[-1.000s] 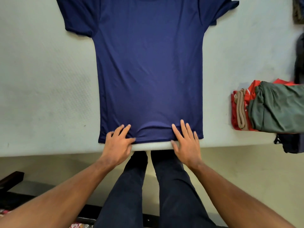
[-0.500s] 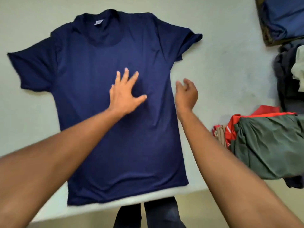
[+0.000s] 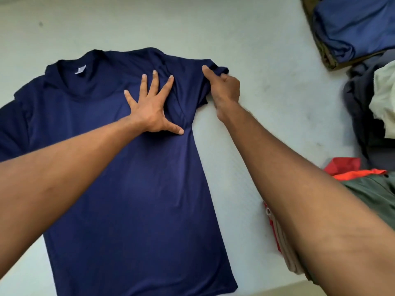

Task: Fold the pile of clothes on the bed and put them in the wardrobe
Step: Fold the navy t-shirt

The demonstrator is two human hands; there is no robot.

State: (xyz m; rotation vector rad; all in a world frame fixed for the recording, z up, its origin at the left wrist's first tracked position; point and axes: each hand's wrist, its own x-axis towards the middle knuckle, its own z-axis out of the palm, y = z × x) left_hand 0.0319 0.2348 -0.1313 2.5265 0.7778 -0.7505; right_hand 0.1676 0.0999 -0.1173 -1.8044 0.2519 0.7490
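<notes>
Navy blue short-sleeved T-shirt (image 3: 132, 189) lies front-down on the pale, slightly dimpled bed (image 3: 267, 107), collar away from the person. The small white neck label (image 3: 80, 69) shows inside the collar, and the hem sits at the near edge.

Change over the last second:
- Both hands have left the hem, where they were pressing flat, and moved up to the chest.
- Left hand (image 3: 151, 110) rests on the upper middle of the shirt with fingers splayed and straight, palm down, pinning the cloth.
- Right hand (image 3: 224, 90), which hung loosely curled beside the shirt half a second ago, now grips the bunched sleeve (image 3: 215, 68) on its own side, fingers curled round it.
- That sleeve was flat and spread; it is now gathered, with diagonal creases running from it toward the left thumb.

Reading: smoothing appears finished and the first side fold is starting, with the left hand marking the fold line. This shirt is at an early stage; the wardrobe is not in view.

Materials:
- The shirt is a thin, smooth knit with a faint sheen. It drapes limply and wrinkles readily under pull, so it is likely to drag unless pinned.
- At the right, near the bed edge, is a folded stack: an olive green garment (image 3: 367, 193) over a red-orange garment (image 3: 350, 169), with a beige folded piece (image 3: 284, 253) partly hidden by the forearm.
- Farther back is a loose heap of dark grey and cream clothes (image 3: 363, 99), crumpled and unfolded.
- In the top right corner is a blue fabric bundle (image 3: 352, 24); what kind, I cannot tell.
</notes>
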